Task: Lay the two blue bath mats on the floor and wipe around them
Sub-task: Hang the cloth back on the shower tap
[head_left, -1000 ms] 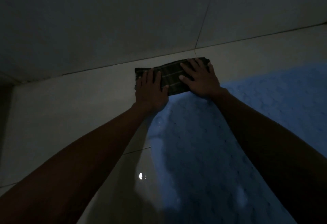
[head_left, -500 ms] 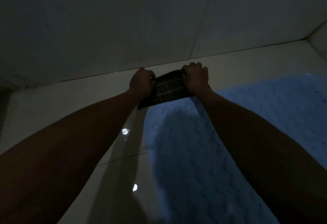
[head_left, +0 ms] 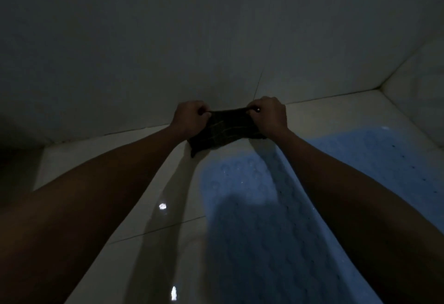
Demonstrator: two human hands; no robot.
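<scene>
Item — dark checked wiping cloth [head_left: 224, 129], soft woven fabric, folded to a small rectangle. Held by its far edge between both hands: the left hand [head_left: 189, 117] is curled and pinching the left top corner, the right hand [head_left: 269, 116] is curled and pinching the right top corner. The cloth is drawn taut between them; its lower edge hangs down to the pale glossy tiled floor [head_left: 149, 207], close to the foot of the grey tiled wall [head_left: 216, 39]. Whether that edge touches the tile cannot be told in this dim light.

Item — blue rubbery bath mat [head_left: 252, 219], studded with round raised bumps, laid flat on the floor beneath the forearms and running rightward. Only one expanse of blue shows; any seam between two mats is not visible.

Handling, by judgement: the cloth looks light and limp, sagging wherever unsupported — best taken by corners or pressed flat under the palms. The mat looks flexible and grippy, likely to flop if lifted by one edge. The shiny tile may be slippery.
</scene>
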